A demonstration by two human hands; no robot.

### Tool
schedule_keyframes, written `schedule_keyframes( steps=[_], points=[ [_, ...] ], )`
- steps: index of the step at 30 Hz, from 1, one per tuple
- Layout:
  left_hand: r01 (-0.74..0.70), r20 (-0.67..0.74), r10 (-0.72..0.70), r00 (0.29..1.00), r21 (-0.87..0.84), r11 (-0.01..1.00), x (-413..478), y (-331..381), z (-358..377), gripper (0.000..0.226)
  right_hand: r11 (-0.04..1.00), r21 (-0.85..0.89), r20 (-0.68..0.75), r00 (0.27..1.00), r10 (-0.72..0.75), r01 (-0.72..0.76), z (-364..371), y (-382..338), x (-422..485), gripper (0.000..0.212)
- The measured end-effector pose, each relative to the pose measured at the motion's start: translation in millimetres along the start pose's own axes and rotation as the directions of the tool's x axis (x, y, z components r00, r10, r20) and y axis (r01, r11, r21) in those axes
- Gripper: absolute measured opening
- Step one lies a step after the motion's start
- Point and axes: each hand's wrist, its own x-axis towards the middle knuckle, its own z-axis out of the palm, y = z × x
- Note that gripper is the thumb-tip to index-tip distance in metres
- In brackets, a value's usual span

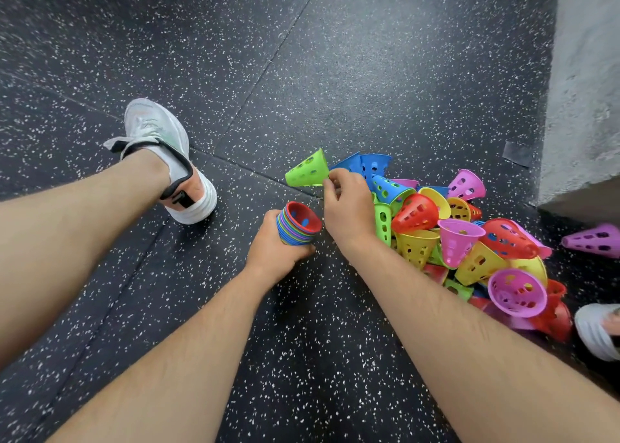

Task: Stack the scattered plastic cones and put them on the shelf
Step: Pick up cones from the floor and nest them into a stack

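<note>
R forearm (469, 342) and L forearm (188, 352) fill the bottom of frame, closest to cam. L hand (273, 254) wraps curled fingers (300, 251) round the stack (298, 224) of nested cones. Its mouth is open, red cone innermost, facing up and toward the R fingers. R hand (349, 207) pinches the green cone (307, 170) at its rim with thumb + forefinger, other fingers curled in. Cone looks clear of the floor.

Key relation: green cone sticks out left of the R fingertips (330, 176). Long axis approx horizontal, wide end at the pinch, narrow end pointing away. Stack mouth sits just below those fingertips, near the cone but not touching. Next move, imo: swing the narrow end down to the mouth, then drop it in. R hand is nearer and does the work, L just steadies. Axes don't line up, so it could catch on the stack's rim.

Pile (469, 241) of loose cones sits on the far side of the R hand from the stack, right by its knuckles. One purple cone (593, 241) lies apart, further out.

Can't see: L fingertips (under the stack), the stack's lower part (in the palm, so no count), most of the R finger pads. Shelf not in frame. Lots left in the pile.
</note>
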Motion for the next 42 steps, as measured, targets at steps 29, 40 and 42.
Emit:
schedule_keyframes(
  steps=[29, 40, 42],
  points=[
    [0.014, 0.018, -0.014, 1.0, -0.004, 1.0, -1.4, 2.1, 0.8, 0.064, 0.557, -0.823, 0.187, 0.98, 0.073, 0.116, -33.8, 12.4, 13.9, 0.023],
    [0.005, 0.009, -0.005, 1.0, -0.015, 1.0, -1.5, 0.9, 2.9, 0.065, 0.875, -0.454, 0.167, 0.981, -0.098, 0.165, -30.3, 25.5, 10.1, 0.021],
    [0.011, 0.004, -0.011, 1.0, -0.009, 1.0, -1.7, 0.6, 4.4, 0.065, 0.909, -0.368, 0.153, 0.977, -0.149, 0.196, -31.5, 27.0, 2.2, 0.02]
  ],
)
